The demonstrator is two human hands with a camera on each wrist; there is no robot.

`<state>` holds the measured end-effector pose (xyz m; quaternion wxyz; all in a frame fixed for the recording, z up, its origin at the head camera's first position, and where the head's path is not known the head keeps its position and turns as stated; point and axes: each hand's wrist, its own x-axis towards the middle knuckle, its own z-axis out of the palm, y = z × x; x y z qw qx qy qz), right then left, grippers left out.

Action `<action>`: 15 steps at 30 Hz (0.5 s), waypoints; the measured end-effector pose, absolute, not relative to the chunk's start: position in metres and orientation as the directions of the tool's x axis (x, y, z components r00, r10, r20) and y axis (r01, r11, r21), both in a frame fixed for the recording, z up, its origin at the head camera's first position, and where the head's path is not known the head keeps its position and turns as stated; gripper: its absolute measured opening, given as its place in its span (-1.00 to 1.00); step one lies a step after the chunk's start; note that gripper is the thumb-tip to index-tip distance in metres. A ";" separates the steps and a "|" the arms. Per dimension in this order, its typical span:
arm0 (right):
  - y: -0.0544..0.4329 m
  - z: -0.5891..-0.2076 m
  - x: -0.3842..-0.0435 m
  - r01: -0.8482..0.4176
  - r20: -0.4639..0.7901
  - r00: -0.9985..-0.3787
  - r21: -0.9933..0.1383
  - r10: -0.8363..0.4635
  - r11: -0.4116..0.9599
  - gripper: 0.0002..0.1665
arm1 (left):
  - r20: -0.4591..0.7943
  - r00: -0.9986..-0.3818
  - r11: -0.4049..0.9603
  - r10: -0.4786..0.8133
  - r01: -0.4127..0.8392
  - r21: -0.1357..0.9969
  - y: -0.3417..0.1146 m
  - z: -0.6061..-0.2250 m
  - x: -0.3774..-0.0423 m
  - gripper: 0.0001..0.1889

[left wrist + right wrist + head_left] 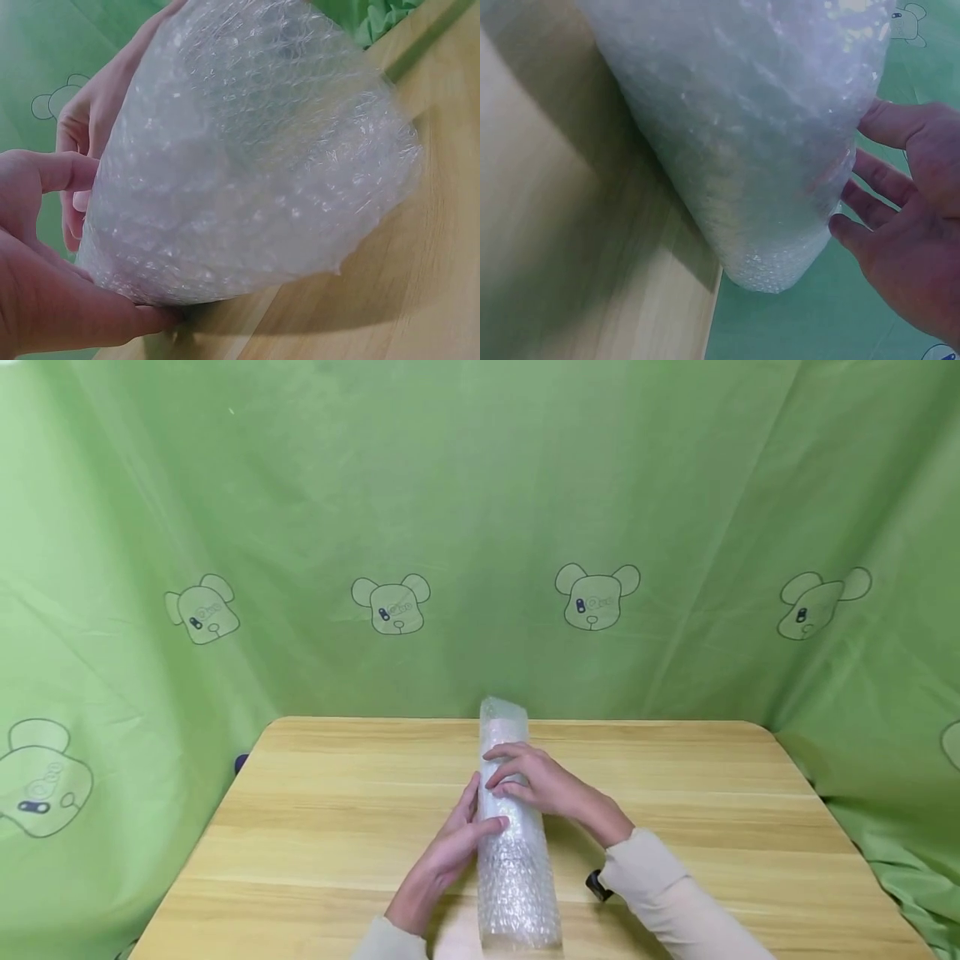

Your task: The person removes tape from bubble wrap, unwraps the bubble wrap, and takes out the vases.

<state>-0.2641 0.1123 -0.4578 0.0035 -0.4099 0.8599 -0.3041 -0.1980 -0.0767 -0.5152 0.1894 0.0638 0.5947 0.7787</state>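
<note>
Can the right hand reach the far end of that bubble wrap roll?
Probably yes: the right hand touches the bubble wrap roll near its far end, and nothing visible blocks the way.

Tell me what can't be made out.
Head view: any contents of the bubble wrap, veiled by its layers.
Head view: some fingers of the left hand, behind it.
Left wrist view: part of the right hand, behind the wrap.
Right wrist view: the wrap's upper part, beyond the top edge.

A translucent, glossy bubble-wrap bundle (521, 856), rolled into a long tube, stretches lengthwise over the wooden tabletop (300, 827), its far end toward the back edge.
</note>
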 end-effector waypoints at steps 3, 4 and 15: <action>0.111 -0.454 -0.265 -0.714 0.224 -0.645 -0.518 -0.731 0.471 -0.87 | -0.124 -0.924 -0.221 0.362 -0.214 0.952 -0.076 -0.515 -0.197 0.11; 0.111 -0.452 -0.265 -0.715 0.217 -0.640 -0.519 -0.737 0.468 -0.87 | -0.124 -0.925 -0.220 0.358 -0.212 0.952 -0.075 -0.515 -0.197 0.11; 0.108 -0.452 -0.264 -0.689 0.185 -0.652 -0.549 -0.735 0.473 -0.94 | -0.118 -0.924 -0.216 0.365 -0.207 0.954 -0.076 -0.515 -0.197 0.10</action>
